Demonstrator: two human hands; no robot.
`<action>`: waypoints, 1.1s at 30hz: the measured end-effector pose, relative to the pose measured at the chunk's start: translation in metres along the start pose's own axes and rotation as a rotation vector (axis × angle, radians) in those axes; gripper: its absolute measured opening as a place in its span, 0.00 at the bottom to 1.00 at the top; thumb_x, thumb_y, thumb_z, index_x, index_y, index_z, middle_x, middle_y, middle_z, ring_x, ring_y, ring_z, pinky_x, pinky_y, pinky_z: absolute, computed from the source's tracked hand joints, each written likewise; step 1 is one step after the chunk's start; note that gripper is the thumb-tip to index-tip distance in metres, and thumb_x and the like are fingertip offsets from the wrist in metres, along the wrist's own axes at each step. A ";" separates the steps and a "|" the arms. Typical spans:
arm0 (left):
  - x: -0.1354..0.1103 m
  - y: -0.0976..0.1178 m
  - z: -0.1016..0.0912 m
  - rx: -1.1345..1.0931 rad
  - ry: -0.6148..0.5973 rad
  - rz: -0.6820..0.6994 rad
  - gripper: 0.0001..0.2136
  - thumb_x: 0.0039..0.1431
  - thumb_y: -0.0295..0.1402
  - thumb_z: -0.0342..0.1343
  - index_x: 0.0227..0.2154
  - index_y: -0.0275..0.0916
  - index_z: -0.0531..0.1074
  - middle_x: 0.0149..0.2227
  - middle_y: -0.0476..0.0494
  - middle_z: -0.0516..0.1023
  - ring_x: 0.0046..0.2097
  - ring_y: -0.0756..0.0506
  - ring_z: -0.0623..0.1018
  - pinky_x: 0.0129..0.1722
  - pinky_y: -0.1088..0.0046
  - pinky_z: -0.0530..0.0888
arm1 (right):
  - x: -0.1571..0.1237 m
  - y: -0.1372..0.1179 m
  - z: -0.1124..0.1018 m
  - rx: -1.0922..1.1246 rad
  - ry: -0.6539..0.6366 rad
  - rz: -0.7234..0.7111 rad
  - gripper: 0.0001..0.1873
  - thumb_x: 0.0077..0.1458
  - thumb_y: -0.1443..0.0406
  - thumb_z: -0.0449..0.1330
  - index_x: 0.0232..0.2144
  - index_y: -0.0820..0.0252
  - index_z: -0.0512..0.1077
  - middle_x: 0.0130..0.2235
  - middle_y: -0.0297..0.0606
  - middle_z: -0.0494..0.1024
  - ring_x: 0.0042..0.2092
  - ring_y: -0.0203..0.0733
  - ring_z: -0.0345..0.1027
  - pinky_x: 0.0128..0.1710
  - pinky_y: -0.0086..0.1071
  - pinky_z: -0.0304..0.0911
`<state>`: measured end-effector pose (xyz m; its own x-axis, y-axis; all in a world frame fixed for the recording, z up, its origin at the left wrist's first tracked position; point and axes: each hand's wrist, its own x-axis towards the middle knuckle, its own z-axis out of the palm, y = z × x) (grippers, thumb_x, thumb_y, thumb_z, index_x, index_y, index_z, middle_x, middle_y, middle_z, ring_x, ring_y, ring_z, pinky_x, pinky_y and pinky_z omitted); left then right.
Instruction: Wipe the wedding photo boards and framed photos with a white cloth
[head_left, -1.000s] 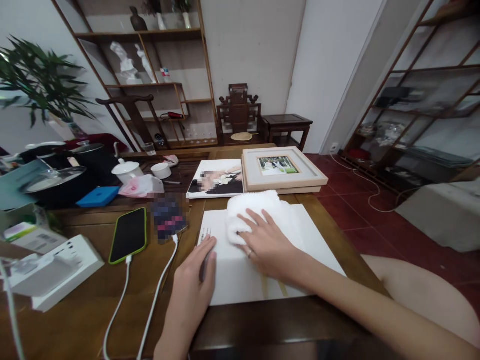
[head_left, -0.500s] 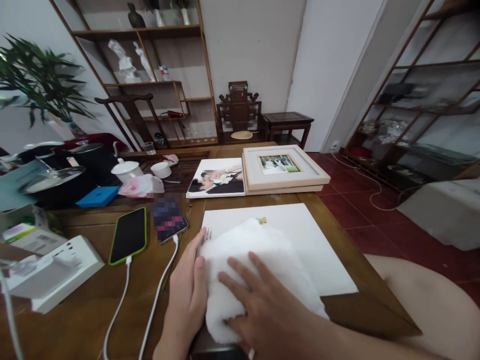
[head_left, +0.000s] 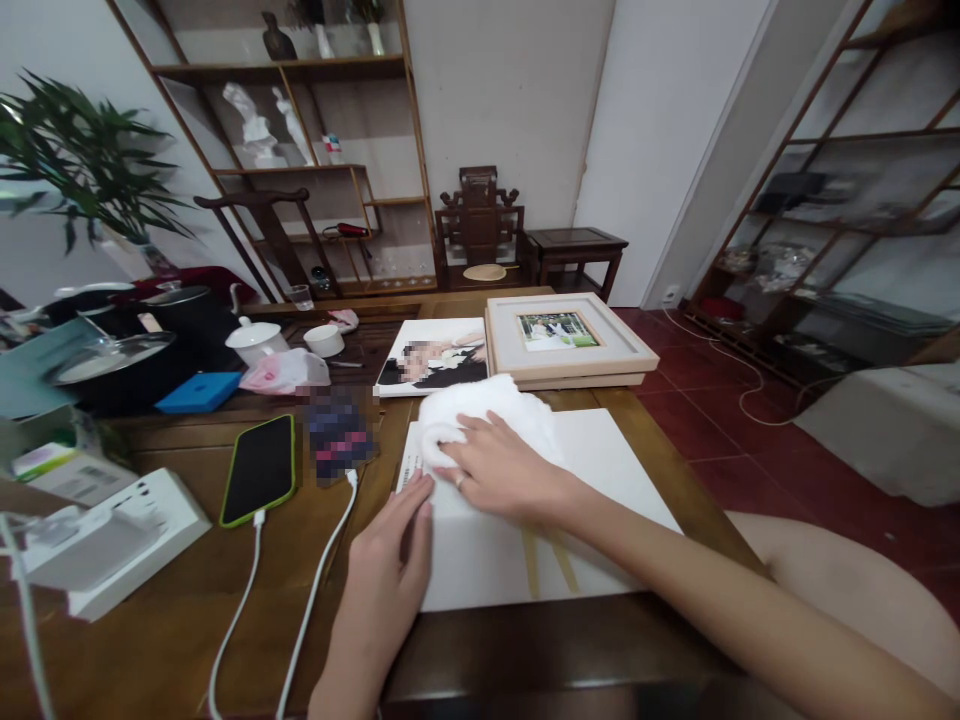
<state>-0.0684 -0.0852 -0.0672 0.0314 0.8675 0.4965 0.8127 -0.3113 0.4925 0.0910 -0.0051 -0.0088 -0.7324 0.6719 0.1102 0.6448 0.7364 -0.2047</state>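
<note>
A thick white cloth (head_left: 517,405) lies bunched on the far left part of a flat white board (head_left: 611,480). My right hand (head_left: 499,465) presses down on the cloth with its fingers bent over the near folds, and a ring shows on one finger. My left hand (head_left: 386,560) rests at the board's left edge, its fingers stretched forward and touching the edge. Two tan strips (head_left: 566,562) show on the near part of the board. Small dark print sits beside the left fingertips.
Behind the board are a photo print (head_left: 435,355) and a pale wooden frame (head_left: 574,335). At left lie a green-cased phone (head_left: 260,470), a blurred second phone (head_left: 337,440), charging cables (head_left: 319,590) and a white power strip (head_left: 139,545). Pots (head_left: 116,360) stand farther back.
My right hand has pushed the cloth away from me, toward the board's far left, and the cloth is more bunched. The near board and its tan strips now show. The left hand stays beside the edge.
</note>
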 end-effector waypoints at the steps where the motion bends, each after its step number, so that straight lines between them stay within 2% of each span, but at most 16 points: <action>1: 0.000 0.000 0.000 -0.001 0.003 0.005 0.15 0.62 0.34 0.48 0.47 0.35 0.73 0.50 0.38 0.77 0.52 0.41 0.76 0.52 0.64 0.72 | 0.007 -0.002 0.000 -0.006 0.003 -0.015 0.18 0.63 0.63 0.46 0.46 0.64 0.71 0.50 0.53 0.73 0.59 0.54 0.57 0.56 0.52 0.50; 3: 0.000 0.000 0.000 -0.001 0.005 0.011 0.15 0.62 0.34 0.47 0.48 0.36 0.73 0.51 0.38 0.76 0.52 0.41 0.75 0.52 0.64 0.73 | 0.017 -0.004 0.000 -0.014 0.006 -0.023 0.17 0.62 0.63 0.46 0.44 0.63 0.71 0.48 0.51 0.74 0.56 0.52 0.60 0.54 0.50 0.52; 6: 0.000 0.000 0.000 0.012 0.006 0.017 0.15 0.62 0.34 0.48 0.46 0.35 0.74 0.49 0.38 0.77 0.51 0.41 0.76 0.51 0.64 0.73 | 0.016 -0.003 -0.002 -0.025 0.015 0.014 0.18 0.63 0.63 0.44 0.45 0.62 0.71 0.47 0.50 0.74 0.53 0.52 0.63 0.52 0.48 0.54; 9: -0.001 0.000 -0.001 0.017 0.005 0.017 0.15 0.61 0.33 0.48 0.45 0.34 0.74 0.49 0.38 0.77 0.51 0.41 0.76 0.51 0.64 0.73 | 0.002 0.008 -0.009 -0.041 0.012 0.079 0.18 0.64 0.63 0.43 0.45 0.62 0.70 0.44 0.50 0.75 0.49 0.52 0.66 0.47 0.45 0.57; 14: 0.000 0.001 0.000 0.017 0.003 0.003 0.15 0.61 0.34 0.48 0.44 0.34 0.75 0.49 0.37 0.77 0.51 0.40 0.76 0.52 0.62 0.73 | -0.037 0.036 -0.023 -0.066 0.002 0.196 0.17 0.64 0.64 0.43 0.39 0.63 0.71 0.37 0.48 0.75 0.41 0.51 0.69 0.40 0.40 0.61; 17: -0.001 0.001 0.001 0.008 0.007 -0.003 0.15 0.61 0.34 0.48 0.44 0.34 0.75 0.49 0.37 0.77 0.51 0.40 0.76 0.52 0.62 0.73 | -0.063 0.050 -0.022 -0.068 0.007 0.238 0.16 0.63 0.66 0.44 0.39 0.63 0.71 0.43 0.50 0.74 0.47 0.53 0.67 0.46 0.44 0.61; 20: -0.001 0.001 0.002 0.007 0.001 -0.013 0.15 0.61 0.34 0.48 0.45 0.34 0.75 0.49 0.37 0.77 0.52 0.40 0.76 0.52 0.63 0.73 | -0.087 0.055 -0.013 -0.056 0.003 0.242 0.16 0.61 0.68 0.45 0.42 0.64 0.71 0.49 0.51 0.73 0.60 0.57 0.54 0.56 0.53 0.52; 23: -0.001 0.001 0.001 0.016 0.003 -0.017 0.15 0.61 0.34 0.48 0.45 0.35 0.75 0.50 0.38 0.77 0.52 0.40 0.76 0.52 0.62 0.73 | -0.114 0.045 -0.006 -0.055 -0.008 0.231 0.16 0.56 0.72 0.48 0.42 0.65 0.73 0.52 0.53 0.72 0.64 0.56 0.46 0.61 0.56 0.45; 26: 0.000 0.001 0.001 0.018 0.007 -0.003 0.15 0.61 0.34 0.48 0.45 0.34 0.75 0.49 0.38 0.77 0.52 0.41 0.76 0.52 0.62 0.73 | -0.144 0.024 -0.006 -0.063 0.014 0.155 0.19 0.50 0.74 0.52 0.42 0.61 0.74 0.58 0.49 0.66 0.64 0.57 0.47 0.60 0.58 0.47; 29: 0.000 0.001 0.000 0.022 0.007 0.009 0.15 0.61 0.34 0.49 0.45 0.34 0.74 0.49 0.38 0.77 0.51 0.41 0.76 0.52 0.63 0.73 | -0.170 0.004 -0.013 -0.061 0.001 0.047 0.19 0.47 0.73 0.54 0.40 0.56 0.75 0.60 0.43 0.64 0.62 0.58 0.51 0.58 0.58 0.52; 33: 0.000 0.002 0.001 0.024 0.011 0.013 0.15 0.61 0.33 0.48 0.45 0.34 0.74 0.50 0.37 0.77 0.51 0.41 0.76 0.52 0.62 0.73 | -0.182 0.002 -0.019 -0.060 0.040 -0.008 0.16 0.45 0.74 0.54 0.34 0.55 0.75 0.60 0.39 0.63 0.62 0.55 0.52 0.58 0.53 0.55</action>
<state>-0.0668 -0.0856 -0.0669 0.0353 0.8589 0.5109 0.8259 -0.3129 0.4690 0.2297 -0.1240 -0.0113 -0.7288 0.6679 0.1511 0.6519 0.7442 -0.1453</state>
